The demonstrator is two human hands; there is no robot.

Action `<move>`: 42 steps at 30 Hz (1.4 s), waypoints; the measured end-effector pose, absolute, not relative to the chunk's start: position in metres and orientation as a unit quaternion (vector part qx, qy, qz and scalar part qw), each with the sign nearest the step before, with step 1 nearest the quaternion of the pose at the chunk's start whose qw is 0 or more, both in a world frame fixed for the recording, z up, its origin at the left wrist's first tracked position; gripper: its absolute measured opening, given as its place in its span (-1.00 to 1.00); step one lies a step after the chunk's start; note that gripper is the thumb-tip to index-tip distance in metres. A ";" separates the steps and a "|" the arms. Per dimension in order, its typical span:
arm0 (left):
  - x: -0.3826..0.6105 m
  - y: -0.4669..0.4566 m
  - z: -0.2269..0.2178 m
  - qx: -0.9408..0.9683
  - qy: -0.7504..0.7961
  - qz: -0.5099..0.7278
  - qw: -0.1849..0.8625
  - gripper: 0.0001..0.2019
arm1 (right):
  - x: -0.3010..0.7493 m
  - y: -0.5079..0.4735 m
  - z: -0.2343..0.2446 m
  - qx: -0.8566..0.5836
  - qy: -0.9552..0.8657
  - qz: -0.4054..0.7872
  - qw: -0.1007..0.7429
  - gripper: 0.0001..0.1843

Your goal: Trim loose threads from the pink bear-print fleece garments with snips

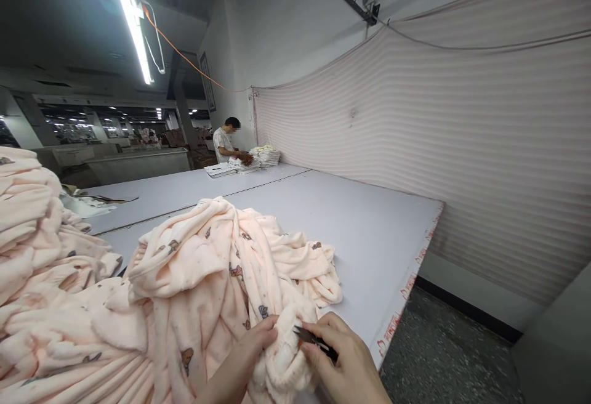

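A pale pink plush garment (203, 268) with small printed figures lies bunched over the near part of the table. My left hand (247, 355) is closed on a fluffy gathered edge of it, thumb on top. In my right hand (344, 355) is a pair of dark thread snips (318, 341), gripped between thumb and fingers. The snips' pointed tips lie at the fluffy edge, beside my left thumb. Whether the blades touch a thread is too small to tell. Some of my right fingers are hidden behind the cloth.
More pink plush cloth (28, 225) is heaped at the left. The pale table (369, 225) has a taped right edge above a dark floor (434, 342). At the far end a person (225, 142) handles stacked white cloth (244, 162). A striped sheet (415, 127) covers the wall.
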State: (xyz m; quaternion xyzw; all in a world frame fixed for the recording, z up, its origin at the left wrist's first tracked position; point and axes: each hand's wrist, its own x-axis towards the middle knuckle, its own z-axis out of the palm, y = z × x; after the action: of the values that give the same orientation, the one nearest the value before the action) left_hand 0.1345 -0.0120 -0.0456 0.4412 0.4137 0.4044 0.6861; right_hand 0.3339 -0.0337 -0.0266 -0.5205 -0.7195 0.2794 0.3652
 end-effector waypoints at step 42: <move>0.082 -0.034 -0.004 0.717 0.569 0.194 0.354 -0.91 | 0.374 0.012 -0.132 -0.578 -0.520 0.410 0.478 -0.79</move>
State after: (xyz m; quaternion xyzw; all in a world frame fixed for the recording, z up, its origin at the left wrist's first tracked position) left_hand 0.0823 -0.0345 -0.0041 0.7169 0.5687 0.1939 0.3537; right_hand 0.3743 0.0122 -0.1324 -0.5776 -0.5195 0.4101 0.4778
